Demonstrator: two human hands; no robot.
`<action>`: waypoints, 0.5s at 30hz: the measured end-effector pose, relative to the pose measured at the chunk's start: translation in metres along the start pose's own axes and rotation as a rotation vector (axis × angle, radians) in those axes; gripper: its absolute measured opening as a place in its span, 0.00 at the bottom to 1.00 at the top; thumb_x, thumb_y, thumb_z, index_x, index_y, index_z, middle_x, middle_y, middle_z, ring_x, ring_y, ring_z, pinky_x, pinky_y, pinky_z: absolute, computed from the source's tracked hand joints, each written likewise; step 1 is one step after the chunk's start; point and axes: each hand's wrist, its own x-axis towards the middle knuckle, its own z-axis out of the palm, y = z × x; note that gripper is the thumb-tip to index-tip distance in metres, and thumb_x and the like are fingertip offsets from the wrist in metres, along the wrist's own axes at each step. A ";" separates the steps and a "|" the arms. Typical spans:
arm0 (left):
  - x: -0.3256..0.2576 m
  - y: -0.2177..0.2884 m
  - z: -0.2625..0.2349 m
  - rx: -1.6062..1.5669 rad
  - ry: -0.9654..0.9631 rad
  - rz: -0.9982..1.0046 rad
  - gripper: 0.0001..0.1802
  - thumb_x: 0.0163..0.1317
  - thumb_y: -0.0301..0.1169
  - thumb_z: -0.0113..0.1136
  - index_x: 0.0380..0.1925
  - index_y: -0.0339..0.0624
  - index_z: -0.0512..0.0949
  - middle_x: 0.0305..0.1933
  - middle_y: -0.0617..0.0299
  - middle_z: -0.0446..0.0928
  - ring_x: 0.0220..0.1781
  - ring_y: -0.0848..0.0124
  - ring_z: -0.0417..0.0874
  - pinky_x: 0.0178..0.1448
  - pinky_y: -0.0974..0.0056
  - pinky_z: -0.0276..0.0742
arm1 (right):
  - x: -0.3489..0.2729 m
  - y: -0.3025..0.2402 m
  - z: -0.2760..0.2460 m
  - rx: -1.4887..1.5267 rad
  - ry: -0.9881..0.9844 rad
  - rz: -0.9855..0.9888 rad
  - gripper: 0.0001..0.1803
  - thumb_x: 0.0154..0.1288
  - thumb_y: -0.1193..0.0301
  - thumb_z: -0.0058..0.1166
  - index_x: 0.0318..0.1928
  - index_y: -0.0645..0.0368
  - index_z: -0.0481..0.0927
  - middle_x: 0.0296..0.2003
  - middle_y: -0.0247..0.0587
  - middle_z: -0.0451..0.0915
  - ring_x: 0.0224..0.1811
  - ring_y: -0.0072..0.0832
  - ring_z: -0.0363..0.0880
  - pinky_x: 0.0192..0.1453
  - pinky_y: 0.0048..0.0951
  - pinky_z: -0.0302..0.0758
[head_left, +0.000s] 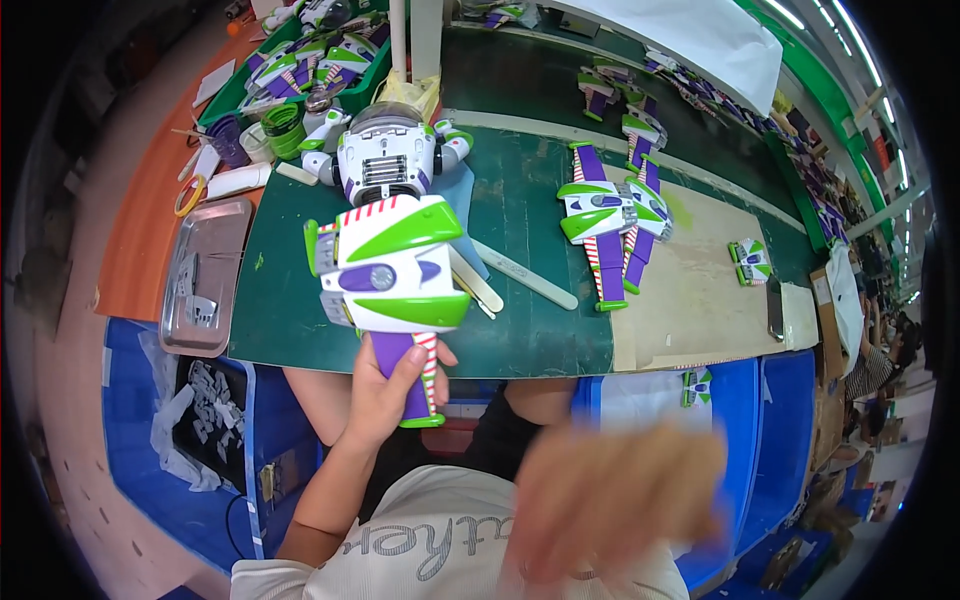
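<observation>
So, left hand [385,395], fingers curled, holds one winged toy [395,265]; right hand [620,490] too blurred to tell; one toy torso [388,155] beyond.

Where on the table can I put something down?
There's room on the green mat between the metal tray and the held wing toy, and on the tan board between the winged toys and small wing piece. It's crowded at upper left, around the cups and green crate.
</observation>
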 end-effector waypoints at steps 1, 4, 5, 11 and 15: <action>0.008 0.002 0.008 -0.025 -0.043 0.003 0.15 0.65 0.28 0.49 0.48 0.35 0.60 0.34 0.50 0.75 0.21 0.71 0.77 0.25 0.70 0.74 | -0.006 -0.032 0.011 -0.490 0.633 0.514 0.15 0.68 0.66 0.43 0.36 0.67 0.76 0.28 0.43 0.78 0.30 0.32 0.77 0.38 0.26 0.75; 0.017 0.004 0.011 -0.021 -0.038 0.017 0.20 0.61 0.22 0.50 0.51 0.37 0.56 0.38 0.48 0.74 0.22 0.70 0.76 0.26 0.69 0.74 | -0.042 0.037 -0.123 -1.367 0.517 0.470 0.15 0.58 0.76 0.51 0.47 0.62 0.76 0.43 0.46 0.74 0.44 0.39 0.74 0.47 0.31 0.71; 0.020 -0.001 0.009 -0.037 -0.073 0.026 0.22 0.60 0.20 0.48 0.52 0.38 0.55 0.39 0.49 0.74 0.24 0.70 0.76 0.27 0.67 0.75 | -0.060 0.057 -0.145 -1.503 0.457 0.521 0.17 0.56 0.74 0.53 0.48 0.61 0.75 0.44 0.46 0.73 0.46 0.40 0.72 0.49 0.33 0.69; 0.020 0.000 0.002 -0.106 -0.056 0.002 0.22 0.60 0.21 0.43 0.54 0.39 0.51 0.41 0.46 0.74 0.26 0.68 0.77 0.29 0.67 0.75 | -0.075 0.106 -0.181 -1.743 0.243 0.710 0.20 0.56 0.71 0.53 0.51 0.59 0.75 0.41 0.45 0.72 0.46 0.41 0.70 0.47 0.37 0.70; 0.019 0.004 -0.003 -0.245 -0.128 0.029 0.29 0.53 0.20 0.38 0.58 0.39 0.49 0.43 0.42 0.73 0.29 0.66 0.77 0.32 0.66 0.76 | -0.073 0.100 -0.181 -1.767 0.256 0.793 0.15 0.58 0.74 0.50 0.48 0.58 0.76 0.38 0.45 0.73 0.43 0.42 0.73 0.45 0.38 0.72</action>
